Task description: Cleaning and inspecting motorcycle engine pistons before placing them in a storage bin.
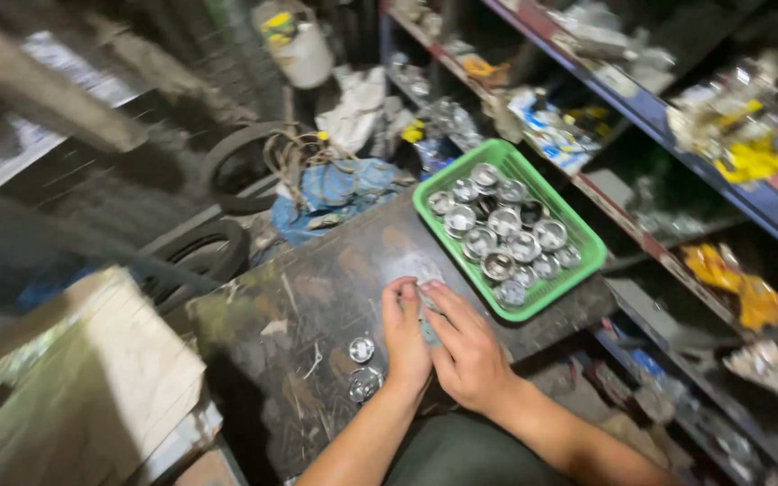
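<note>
My left hand [404, 333] and my right hand [466, 346] meet over a dark, worn worktop [317, 288]. Between their fingers they pinch a small greyish piece [428, 317]; what it is stays hidden by the fingers. Two small round metal parts [363, 365] lie on the worktop just left of my left wrist. A green plastic basket [581, 265] stands beyond my right hand, filled with several shiny round metal parts [501, 232].
Cluttered shelves [677, 135] with packets run along the right. A wooden block [83, 378] sits at the left. Rubber tyres [227, 171], blue cloth [335, 193] and a white jug [303, 49] lie behind the worktop.
</note>
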